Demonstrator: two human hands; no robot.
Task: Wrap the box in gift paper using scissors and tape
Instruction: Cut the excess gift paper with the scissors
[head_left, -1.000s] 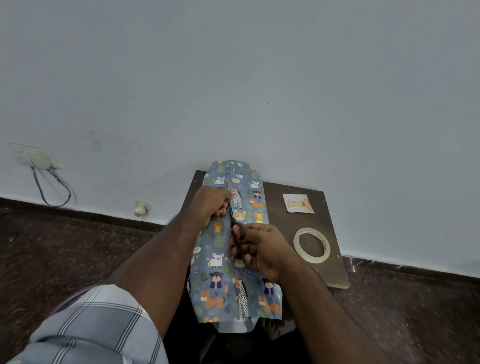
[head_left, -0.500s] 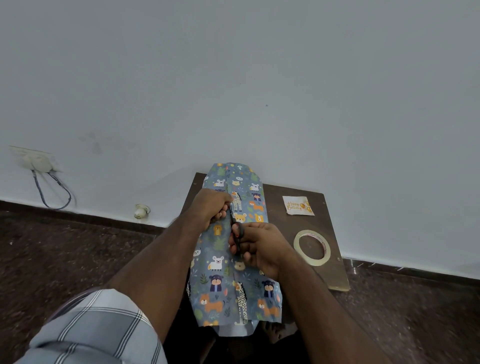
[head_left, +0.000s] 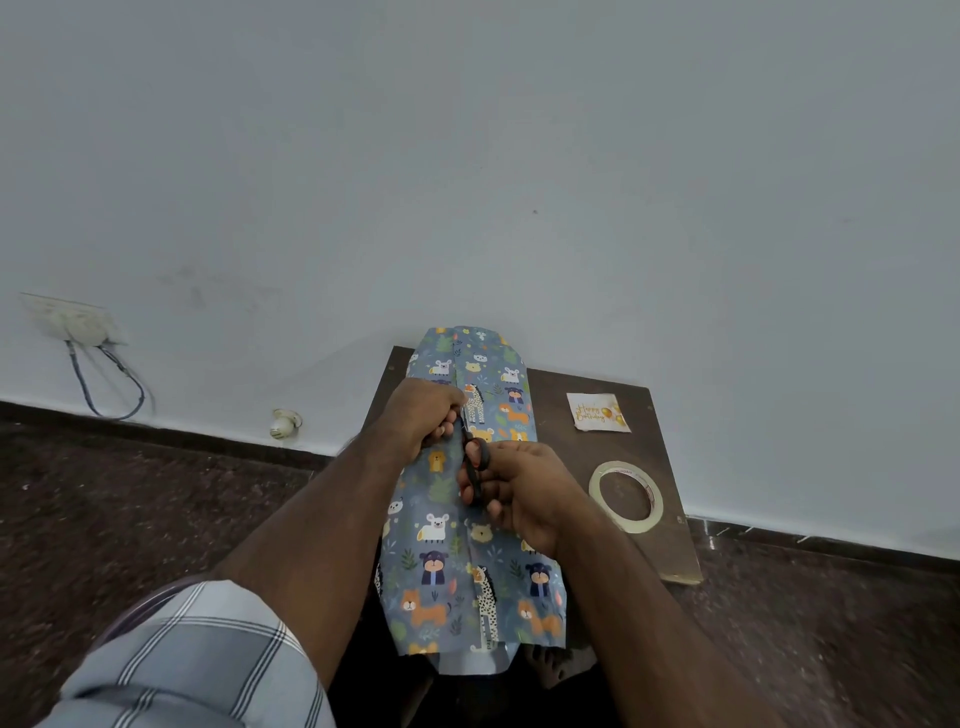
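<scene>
Checked cloth (head_left: 197, 654) fills the near left corner over the person's knee, and both bare forearms reach forward from it across a dark speckled floor (head_left: 130, 509). Between the arms lies the gift paper (head_left: 441, 561), blue-grey with printed cartoon animals, folded lengthwise into a long band with a seam running up its middle. Its near end hangs past the edge of the dark wooden tabletop (head_left: 665, 457) toward the person, with a plain underside flap showing at the bottom; its far end reaches the foot of the wall. The box cannot be seen; whether it sits inside the folded paper cannot be told.

The right hand (head_left: 524, 493) has its fingers curled through the black handles of the scissors (head_left: 475, 462), which point away along the seam. Just beyond and to the left, the left hand (head_left: 423, 415) is curled tight, pinching the paper beside the blades, touching the scissors' tip area.

To the right of the paper, well apart from the hands, a roll of tape (head_left: 626, 496) lies flat on the tabletop. Farther back sits a small white card (head_left: 597, 413) with gold "Happy Birthday" lettering. Behind everything rises a pale wall (head_left: 519, 182), with a socket plate and looped cable (head_left: 111, 384) low on the left.
</scene>
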